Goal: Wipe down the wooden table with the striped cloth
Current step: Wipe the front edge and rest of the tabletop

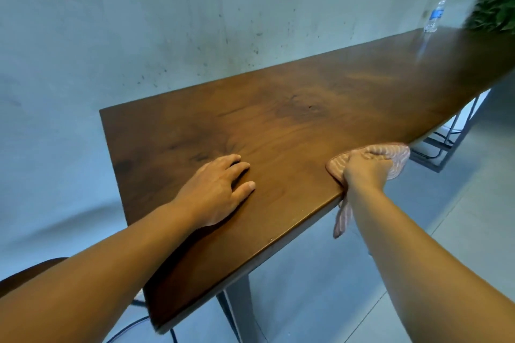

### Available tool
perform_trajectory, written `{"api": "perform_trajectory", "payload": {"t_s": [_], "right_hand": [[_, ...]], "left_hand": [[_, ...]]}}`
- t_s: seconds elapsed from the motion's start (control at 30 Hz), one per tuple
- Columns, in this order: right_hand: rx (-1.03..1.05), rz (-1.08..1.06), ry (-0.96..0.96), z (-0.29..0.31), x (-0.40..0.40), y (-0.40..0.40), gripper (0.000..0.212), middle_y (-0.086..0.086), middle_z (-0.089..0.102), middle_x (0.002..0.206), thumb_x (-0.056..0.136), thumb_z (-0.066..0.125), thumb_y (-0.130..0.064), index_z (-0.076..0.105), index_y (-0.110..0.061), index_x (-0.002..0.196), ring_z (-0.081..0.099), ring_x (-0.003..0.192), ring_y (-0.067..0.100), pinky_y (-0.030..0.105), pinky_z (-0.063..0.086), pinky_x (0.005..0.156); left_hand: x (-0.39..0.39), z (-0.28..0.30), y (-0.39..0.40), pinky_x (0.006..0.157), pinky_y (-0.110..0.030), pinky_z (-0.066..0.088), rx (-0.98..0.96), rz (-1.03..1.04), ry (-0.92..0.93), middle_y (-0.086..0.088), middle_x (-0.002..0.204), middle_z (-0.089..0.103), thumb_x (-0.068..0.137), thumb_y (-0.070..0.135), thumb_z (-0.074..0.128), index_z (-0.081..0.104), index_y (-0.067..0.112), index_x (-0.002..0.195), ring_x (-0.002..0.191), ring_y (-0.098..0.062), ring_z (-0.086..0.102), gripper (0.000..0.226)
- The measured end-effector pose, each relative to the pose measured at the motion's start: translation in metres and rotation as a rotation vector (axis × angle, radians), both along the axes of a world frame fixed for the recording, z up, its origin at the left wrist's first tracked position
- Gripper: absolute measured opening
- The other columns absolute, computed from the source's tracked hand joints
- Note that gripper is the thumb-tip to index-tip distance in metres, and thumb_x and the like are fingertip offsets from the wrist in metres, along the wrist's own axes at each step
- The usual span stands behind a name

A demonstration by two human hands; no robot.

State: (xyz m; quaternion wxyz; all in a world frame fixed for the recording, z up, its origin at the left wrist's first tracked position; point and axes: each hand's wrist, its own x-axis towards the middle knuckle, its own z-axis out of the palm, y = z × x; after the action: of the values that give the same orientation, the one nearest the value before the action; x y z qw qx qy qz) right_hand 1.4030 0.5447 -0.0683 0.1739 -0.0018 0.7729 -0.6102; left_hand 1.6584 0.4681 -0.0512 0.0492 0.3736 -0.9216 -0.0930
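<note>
My left hand [214,189] lies flat on the dark brown wooden table [292,120], fingers straight and spread, gripping nothing, just bracing. My right hand [365,168] presses down on the pink-and-white striped cloth [390,153], fingers curled over its bunched top, at the table's near long edge. One tail of the cloth hangs off that edge toward the floor, so I judge a careless stroke could drag the whole cloth over the side, or let the wad slip from under my palm. The cloth's long axis runs along the table edge, its wide end pointing up the table's length. Far off at that end stand a clear plastic water bottle with a blue label [436,12] and a green leafy plant [494,7]; a long sweep could knock the bottle over.
</note>
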Motion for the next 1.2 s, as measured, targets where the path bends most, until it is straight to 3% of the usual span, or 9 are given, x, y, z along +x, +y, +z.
{"api": "perform_trajectory", "payload": {"t_s": [0.13, 0.27, 0.33, 0.4, 0.53, 0.77, 0.87, 0.97, 1.2], "right_hand": [[0.039, -0.009, 0.026, 0.003, -0.005, 0.0, 0.07, 0.013, 0.041, 0.151, 0.101, 0.049, -0.02, 0.009, -0.006, 0.156, 0.048, 0.129, 0.033, 0.028, 0.03, 0.08], [0.004, -0.009, 0.081, -0.004, 0.029, 0.006, 0.065, 0.011, 0.031, 0.157, 0.102, 0.044, -0.022, 0.01, -0.01, 0.156, 0.046, 0.131, 0.035, 0.036, 0.041, 0.093], [-0.069, 0.023, 0.116, -0.012, 0.062, 0.016, 0.064, 0.012, 0.028, 0.157, 0.101, 0.044, -0.021, 0.011, -0.009, 0.155, 0.047, 0.129, 0.034, 0.031, 0.041, 0.083], [-0.116, 0.122, 0.094, -0.018, 0.102, 0.027, 0.069, 0.014, 0.017, 0.161, 0.102, 0.043, -0.019, 0.003, -0.005, 0.156, 0.038, 0.137, 0.033, 0.023, 0.043, 0.091], [-0.099, 0.254, 0.061, -0.026, 0.155, 0.044, 0.089, 0.009, 0.006, 0.163, 0.1, 0.049, -0.032, -0.02, -0.016, 0.154, 0.037, 0.136, 0.037, 0.041, 0.04, 0.105], [-0.099, 0.223, -0.005, -0.028, 0.095, 0.025, 0.096, 0.007, 0.014, 0.16, 0.095, 0.055, -0.035, -0.02, -0.021, 0.153, 0.041, 0.133, 0.037, 0.06, 0.039, 0.106], [-0.142, 0.121, -0.03, -0.02, 0.059, 0.015, 0.086, 0.01, 0.027, 0.152, 0.095, 0.057, -0.025, -0.005, -0.025, 0.155, 0.052, 0.118, 0.029, 0.043, 0.054, 0.089], [-0.161, 0.051, -0.024, -0.019, 0.044, 0.009, 0.075, 0.01, 0.038, 0.145, 0.096, 0.055, -0.017, 0.008, -0.023, 0.154, 0.058, 0.106, 0.024, 0.031, 0.053, 0.072], [-0.082, -0.027, 0.056, -0.014, 0.086, 0.015, 0.063, 0.009, 0.034, 0.155, 0.102, 0.046, -0.022, 0.014, -0.012, 0.155, 0.054, 0.12, 0.032, 0.032, 0.042, 0.081]], "left_hand": [[0.002, -0.005, 0.0, 0.118, -0.035, 0.019, -0.008, 0.034, 0.036, 0.009, 0.157, 0.024, 0.096, 0.06, 0.031, 0.031, 0.033, 0.149, 0.144, -0.011, 0.019, 0.059], [0.0, -0.005, 0.0, 0.117, -0.037, 0.024, -0.039, 0.041, 0.033, 0.008, 0.154, 0.029, 0.096, 0.06, 0.031, 0.035, 0.031, 0.146, 0.142, -0.012, 0.025, 0.058], [-0.001, -0.005, 0.002, 0.116, -0.034, 0.024, -0.062, 0.038, 0.031, 0.007, 0.153, 0.031, 0.097, 0.057, 0.032, 0.036, 0.029, 0.146, 0.14, -0.012, 0.027, 0.056], [-0.003, -0.003, 0.006, 0.115, -0.032, 0.024, -0.09, 0.05, 0.026, 0.005, 0.152, 0.033, 0.097, 0.055, 0.033, 0.038, 0.027, 0.145, 0.139, -0.012, 0.028, 0.056], [-0.004, -0.001, 0.015, 0.114, -0.03, 0.022, -0.099, 0.122, 0.018, 0.005, 0.153, 0.034, 0.097, 0.055, 0.034, 0.04, 0.026, 0.145, 0.14, -0.013, 0.028, 0.056], [0.019, -0.001, 0.032, 0.114, -0.031, 0.022, -0.01, 0.193, 0.064, 0.008, 0.155, 0.028, 0.097, 0.053, 0.037, 0.037, 0.029, 0.147, 0.142, -0.011, 0.023, 0.055], [0.033, -0.001, 0.035, 0.113, -0.03, 0.022, 0.002, 0.173, 0.054, 0.011, 0.156, 0.026, 0.095, 0.057, 0.035, 0.034, 0.032, 0.147, 0.142, -0.01, 0.023, 0.057], [0.046, -0.001, 0.035, 0.111, -0.027, 0.023, 0.001, 0.144, 0.012, 0.014, 0.156, 0.024, 0.093, 0.061, 0.032, 0.031, 0.036, 0.148, 0.142, -0.009, 0.024, 0.06], [0.054, -0.01, 0.028, 0.116, -0.033, 0.023, -0.059, 0.078, 0.098, 0.009, 0.155, 0.028, 0.096, 0.06, 0.032, 0.035, 0.03, 0.147, 0.141, -0.011, 0.024, 0.059]]}}
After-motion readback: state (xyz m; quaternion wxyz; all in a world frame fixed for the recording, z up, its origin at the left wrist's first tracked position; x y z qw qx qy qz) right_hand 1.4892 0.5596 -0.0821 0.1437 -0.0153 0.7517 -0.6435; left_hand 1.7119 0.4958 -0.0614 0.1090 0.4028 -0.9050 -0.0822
